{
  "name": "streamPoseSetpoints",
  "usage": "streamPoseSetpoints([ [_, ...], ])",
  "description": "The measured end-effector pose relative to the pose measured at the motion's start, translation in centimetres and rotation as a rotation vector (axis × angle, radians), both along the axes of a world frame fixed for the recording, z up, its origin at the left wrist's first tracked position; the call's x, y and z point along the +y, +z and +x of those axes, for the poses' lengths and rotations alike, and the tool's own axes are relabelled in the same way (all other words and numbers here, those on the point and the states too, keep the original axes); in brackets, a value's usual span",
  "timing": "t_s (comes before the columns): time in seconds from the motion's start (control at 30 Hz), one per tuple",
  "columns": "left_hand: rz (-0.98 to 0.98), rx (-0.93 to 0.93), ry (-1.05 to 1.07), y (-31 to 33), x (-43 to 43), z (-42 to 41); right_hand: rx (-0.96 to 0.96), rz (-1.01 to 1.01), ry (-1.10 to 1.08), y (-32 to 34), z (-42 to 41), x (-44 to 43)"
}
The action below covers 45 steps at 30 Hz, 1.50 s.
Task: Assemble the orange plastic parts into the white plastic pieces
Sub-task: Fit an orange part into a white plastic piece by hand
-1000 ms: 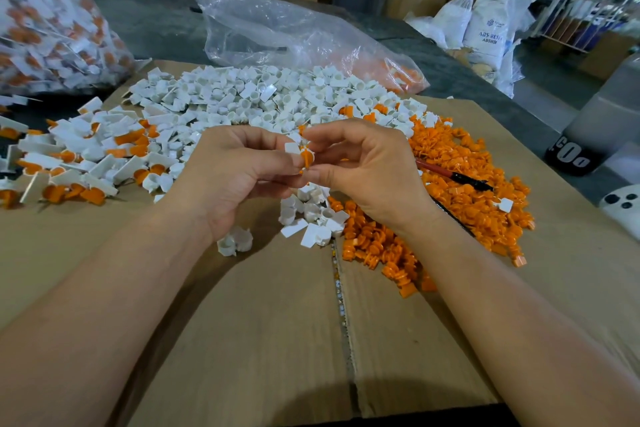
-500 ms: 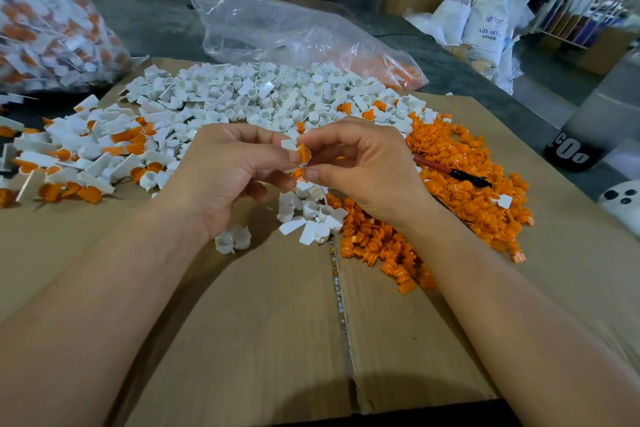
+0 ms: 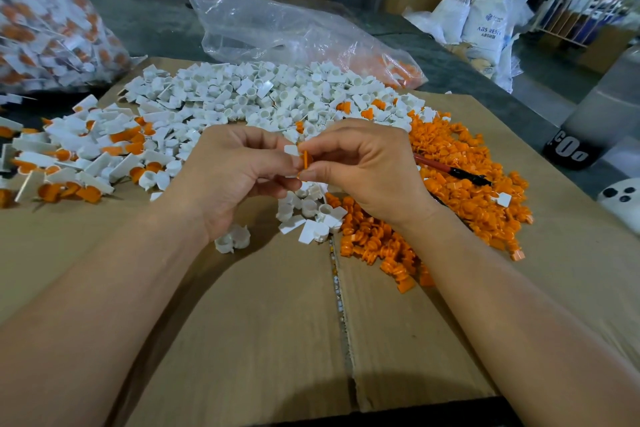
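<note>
Evidently, a white piece (image 3: 291,150) is pinched in the left grip (image 3: 239,170), an orange part (image 3: 306,160) in the right grip (image 3: 363,166) — one heap (image 3: 69,156) is assembled, much is left loose.

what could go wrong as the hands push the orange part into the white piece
The orange part, pinched edge-on by the right hand, may go crooked into the white piece held by the left hand. Either could slip and fall among the loose white pieces below. The right wrist, over the orange pile, may scatter it.

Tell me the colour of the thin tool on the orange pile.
Tool: red and black; head view.
</note>
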State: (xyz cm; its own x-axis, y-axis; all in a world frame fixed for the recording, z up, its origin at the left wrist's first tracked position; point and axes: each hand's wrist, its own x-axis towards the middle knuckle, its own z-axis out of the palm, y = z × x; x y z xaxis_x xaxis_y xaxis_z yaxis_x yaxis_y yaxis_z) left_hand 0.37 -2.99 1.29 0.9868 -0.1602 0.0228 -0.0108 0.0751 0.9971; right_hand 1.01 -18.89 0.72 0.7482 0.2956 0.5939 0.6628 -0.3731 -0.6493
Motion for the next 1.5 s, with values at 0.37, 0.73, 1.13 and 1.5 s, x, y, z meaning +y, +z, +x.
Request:
streamPoseSetpoints([
  [0.37,-0.014,0.011,-0.003,-0.1,0.0,0.1,0.018,-0.045,-0.024,0.2,-0.1,-0.1],
  [0.73,-0.067,0.022,0.033,0.0,0.1,0.3,0.234,-0.206,-0.221,1.6,0.3,-2.1],
  [1.13,-0.093,0.013,0.028,0.0,0.5,0.1,0.71,-0.842,-0.596,2.4,2.0,-9.0],
  [1.5,-0.097,0.029,0.043,-0.1,0.4,0.2,0.636,-0.717,-0.642,1.8,2.6,-8.5],
])
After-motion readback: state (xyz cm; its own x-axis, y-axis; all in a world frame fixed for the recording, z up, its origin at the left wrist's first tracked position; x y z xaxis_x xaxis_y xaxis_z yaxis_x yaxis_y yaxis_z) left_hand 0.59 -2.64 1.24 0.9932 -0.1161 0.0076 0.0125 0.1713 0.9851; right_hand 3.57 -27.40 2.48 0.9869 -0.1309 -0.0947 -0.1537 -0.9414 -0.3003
